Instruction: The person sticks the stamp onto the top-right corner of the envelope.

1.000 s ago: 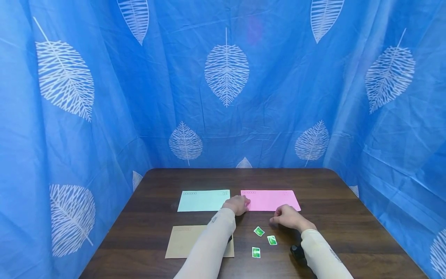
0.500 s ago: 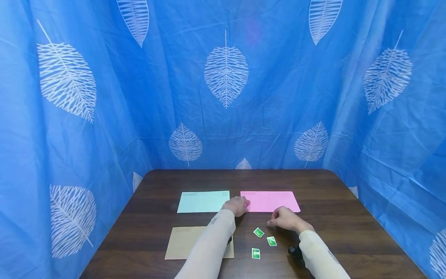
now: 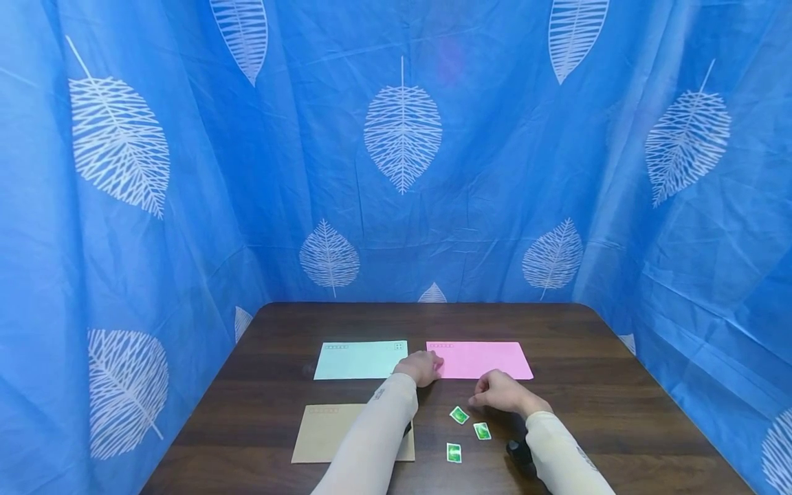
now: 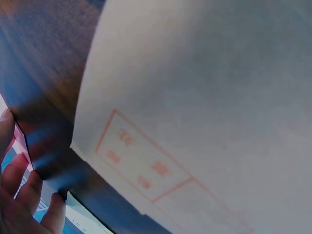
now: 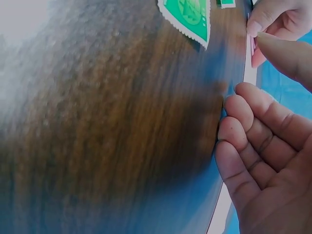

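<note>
My left hand (image 3: 421,368) rests at the left end of the pink envelope (image 3: 485,361), its fingertips on that edge. The left wrist view shows its fingers (image 4: 30,187) spread along the envelope's edge. My right hand (image 3: 502,392) hovers low over the table, fingers loosely bent and holding nothing. Its thumb and forefinger stand apart in the right wrist view. Just left of its fingertips lies a green stamp (image 3: 459,414). A second stamp (image 3: 482,431) and a third stamp (image 3: 454,453) lie nearer to me.
A mint envelope (image 3: 359,361) lies left of the pink one. My left forearm crosses over a brown envelope (image 3: 324,434), which lies at front left. All are on a dark wooden table (image 3: 594,405), with blue leaf-patterned curtains (image 3: 476,206) around it.
My right hand has drifted left and slightly toward me, closer to the stamps. The left hand stays on the pink envelope, and the camera has tilted slightly upward.
</note>
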`<state>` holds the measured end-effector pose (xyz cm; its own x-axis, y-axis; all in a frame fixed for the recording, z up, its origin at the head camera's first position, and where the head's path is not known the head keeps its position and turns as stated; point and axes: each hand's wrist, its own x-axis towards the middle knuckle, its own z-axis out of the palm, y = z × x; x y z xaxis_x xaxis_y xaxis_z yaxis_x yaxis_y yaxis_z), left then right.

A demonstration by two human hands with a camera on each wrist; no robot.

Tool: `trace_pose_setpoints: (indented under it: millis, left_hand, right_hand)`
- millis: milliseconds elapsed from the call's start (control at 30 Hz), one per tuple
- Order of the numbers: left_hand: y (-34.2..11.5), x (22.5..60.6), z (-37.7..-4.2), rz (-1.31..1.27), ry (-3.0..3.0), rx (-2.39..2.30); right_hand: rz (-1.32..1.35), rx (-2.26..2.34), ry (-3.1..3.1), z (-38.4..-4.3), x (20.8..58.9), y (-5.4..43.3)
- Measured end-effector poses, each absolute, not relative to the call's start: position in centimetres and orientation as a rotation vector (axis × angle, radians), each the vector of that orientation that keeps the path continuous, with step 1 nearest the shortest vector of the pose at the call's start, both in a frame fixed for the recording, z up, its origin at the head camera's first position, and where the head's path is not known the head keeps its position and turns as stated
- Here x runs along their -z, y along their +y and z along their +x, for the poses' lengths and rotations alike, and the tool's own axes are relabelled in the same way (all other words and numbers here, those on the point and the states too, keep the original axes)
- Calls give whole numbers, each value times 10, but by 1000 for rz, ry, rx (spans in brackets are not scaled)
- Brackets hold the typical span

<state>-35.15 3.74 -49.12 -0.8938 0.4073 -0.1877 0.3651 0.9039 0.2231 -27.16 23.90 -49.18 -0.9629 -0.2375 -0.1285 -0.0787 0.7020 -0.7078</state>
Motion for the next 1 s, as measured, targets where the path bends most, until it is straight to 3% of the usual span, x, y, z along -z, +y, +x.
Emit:
trace_pose_setpoints:
  millis: [1000]
  left_hand:
    - [37,490,-352,601,2839,-257]
  right_hand:
    - [-244,1044,2650,-276,493,225]
